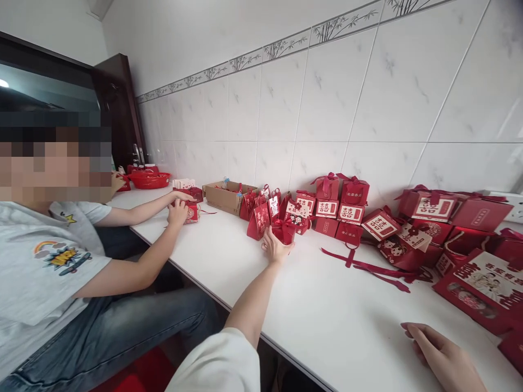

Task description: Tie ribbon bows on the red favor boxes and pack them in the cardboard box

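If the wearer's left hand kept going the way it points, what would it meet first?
The left hand already touches a small red gift box; just beyond stand more red boxes, then the tiled wall, though depth is unclear.

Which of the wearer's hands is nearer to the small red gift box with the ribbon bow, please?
The left. The left hand touches the small red gift box at its near side; the right hand rests on the white table, well apart.

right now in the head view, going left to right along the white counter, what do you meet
red basket → co-worker's hands on a small red box → cardboard box → left hand on a red gift box → loose red ribbons → right hand
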Motion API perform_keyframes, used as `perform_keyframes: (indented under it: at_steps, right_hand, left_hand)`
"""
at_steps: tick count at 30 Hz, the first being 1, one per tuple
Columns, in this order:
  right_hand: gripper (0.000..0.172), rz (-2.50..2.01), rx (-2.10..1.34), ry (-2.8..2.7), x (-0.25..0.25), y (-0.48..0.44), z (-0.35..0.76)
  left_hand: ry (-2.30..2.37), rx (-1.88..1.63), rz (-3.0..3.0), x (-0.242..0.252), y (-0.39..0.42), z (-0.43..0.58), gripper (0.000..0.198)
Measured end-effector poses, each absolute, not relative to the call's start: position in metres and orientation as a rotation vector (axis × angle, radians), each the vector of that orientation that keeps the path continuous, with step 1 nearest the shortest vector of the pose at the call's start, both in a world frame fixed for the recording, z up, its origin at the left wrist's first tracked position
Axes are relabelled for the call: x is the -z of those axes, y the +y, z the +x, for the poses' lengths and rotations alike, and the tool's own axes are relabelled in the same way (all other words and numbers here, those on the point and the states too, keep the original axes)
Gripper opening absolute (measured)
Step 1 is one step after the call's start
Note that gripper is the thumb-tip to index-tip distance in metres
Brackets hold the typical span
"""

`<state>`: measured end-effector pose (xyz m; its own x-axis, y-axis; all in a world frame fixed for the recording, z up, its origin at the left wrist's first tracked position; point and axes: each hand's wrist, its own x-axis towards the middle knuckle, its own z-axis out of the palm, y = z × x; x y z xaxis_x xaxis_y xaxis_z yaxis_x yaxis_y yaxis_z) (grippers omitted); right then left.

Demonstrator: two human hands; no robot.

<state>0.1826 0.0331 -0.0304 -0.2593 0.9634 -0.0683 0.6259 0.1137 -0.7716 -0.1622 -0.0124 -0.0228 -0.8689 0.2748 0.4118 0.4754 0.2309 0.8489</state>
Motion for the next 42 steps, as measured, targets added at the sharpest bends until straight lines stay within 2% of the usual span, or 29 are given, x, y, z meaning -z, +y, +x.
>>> perform_keyframes:
  at_steps: [8, 16, 20, 24, 29, 32, 36, 42]
  right_hand:
    - [0.051, -1.435, -0.957, -1.944, 0.033, 0.029, 0.181]
    - [0.054, -1.137, -1.081, -1.53, 0.033, 0.026, 0.172]
    - [0.046, -0.849, -0.906, -1.314, 0.033, 0.025, 0.17]
    - [0.033, -0.848, -0.79, -1.368, 0.032, 0.025, 0.169]
    - [0.026, -0.849, -0.609, -1.385, 0.031, 0.026, 0.172]
    - [0.023, -0.83, -0.535, -1.394, 0.032, 0.027, 0.174]
    - [0.029, -0.798, -0.499, -1.459, 0.034, 0.026, 0.175]
    - [0.033, -0.796, -0.458, -1.516, 0.031, 0.023, 0.176]
  left_hand:
    - [-2.184, 1.853, -0.877, 0.023, -0.014, -0.167, 0.097]
    - [-1.671, 1.868, -2.098, 0.019, -0.005, -0.068, 0.105]
    - [-1.475, 1.862, -2.421, 0.027, 0.009, -0.011, 0.102]
    - [-1.369, 1.905, -2.51, 0.035, 0.01, 0.009, 0.095]
    - [-1.464, 1.899, -2.726, 0.024, 0.0, -0.003, 0.095]
    - [-1.426, 2.088, -2.83, 0.012, -0.004, -0.008, 0.08]
    - [-1.437, 2.383, -2.601, 0.0, -0.003, 0.002, 0.055]
    - [-1.678, 2.092, -2.341, -0.006, 0.001, 0.015, 0.022]
